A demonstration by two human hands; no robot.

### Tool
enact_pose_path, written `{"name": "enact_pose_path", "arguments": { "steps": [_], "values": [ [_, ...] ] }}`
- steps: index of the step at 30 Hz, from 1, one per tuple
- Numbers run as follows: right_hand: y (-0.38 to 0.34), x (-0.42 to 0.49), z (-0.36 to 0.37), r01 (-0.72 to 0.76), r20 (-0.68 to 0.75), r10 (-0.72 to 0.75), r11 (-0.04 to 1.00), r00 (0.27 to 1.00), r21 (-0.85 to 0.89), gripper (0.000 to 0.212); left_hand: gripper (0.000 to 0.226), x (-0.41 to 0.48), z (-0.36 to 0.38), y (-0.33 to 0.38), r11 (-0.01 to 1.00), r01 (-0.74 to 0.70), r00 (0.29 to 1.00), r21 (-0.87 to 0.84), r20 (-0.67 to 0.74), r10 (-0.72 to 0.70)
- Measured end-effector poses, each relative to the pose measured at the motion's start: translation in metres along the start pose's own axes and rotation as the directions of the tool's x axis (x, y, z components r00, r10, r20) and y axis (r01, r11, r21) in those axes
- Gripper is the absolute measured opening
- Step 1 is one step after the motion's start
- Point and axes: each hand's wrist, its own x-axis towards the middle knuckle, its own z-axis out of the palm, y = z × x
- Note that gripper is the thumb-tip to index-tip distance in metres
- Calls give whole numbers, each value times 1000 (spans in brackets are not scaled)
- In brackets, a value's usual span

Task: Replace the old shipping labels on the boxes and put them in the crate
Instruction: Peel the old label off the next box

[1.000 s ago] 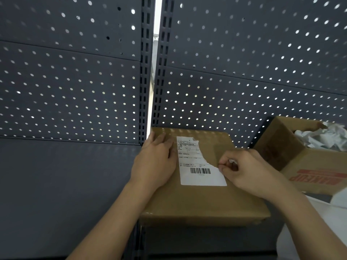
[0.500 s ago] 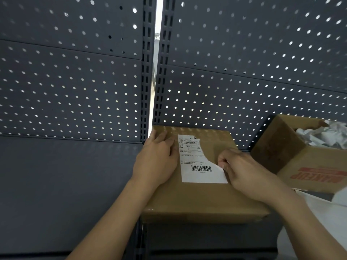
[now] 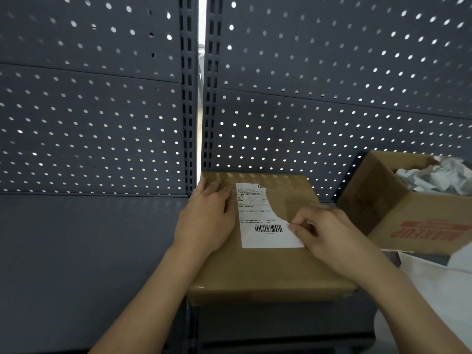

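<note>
The old shipping label [image 3: 263, 221] lies on the top face of a closed brown box [image 3: 268, 272], which sits on a grey shelf [image 3: 76, 251] against the pegboard panels [image 3: 102, 123]. The label's upper right portion is missing and leaves a ragged diagonal edge; the barcode section is still stuck down.

At 3 o'clock of the label, the right hand [image 3: 329, 236] pinches that torn edge between thumb and forefinger, with the other fingers curled. At 9 o'clock, the left hand [image 3: 207, 221] rests flat on the box top, fingers straight and together, apparently bracing the box.

At 2 o'clock of the box, well apart from it, stands 1 open carton [image 3: 408, 221] with red print, holding crumpled paper [image 3: 439, 175]. No crate is in view.

Step in hand, by judgement: removal of the old label, partly done. The next move calls for a low, steady peel toward 9 o'clock while the left hand holds the box down. A fast pull risks tearing the paper again and leaving scraps. The replacement label and the transfer to the crate are not yet done.
</note>
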Motion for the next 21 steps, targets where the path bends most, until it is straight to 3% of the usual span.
{"name": "enact_pose_path", "arguments": {
  "steps": [3,15,21],
  "values": [
    [-2,-1,7,32,-33,-33,998,999,-58,13,37,-1,-1,1,1000,7,1000,-6,-1,-7],
    [1,-9,15,106,-93,-108,994,990,-26,9,38,0,1,-1,1000,7,1000,-25,16,-7],
    [-1,-7,13,43,-150,-30,996,988,83,10,39,0,0,-1,999,21,999,-34,32,-19]
  ]
}}
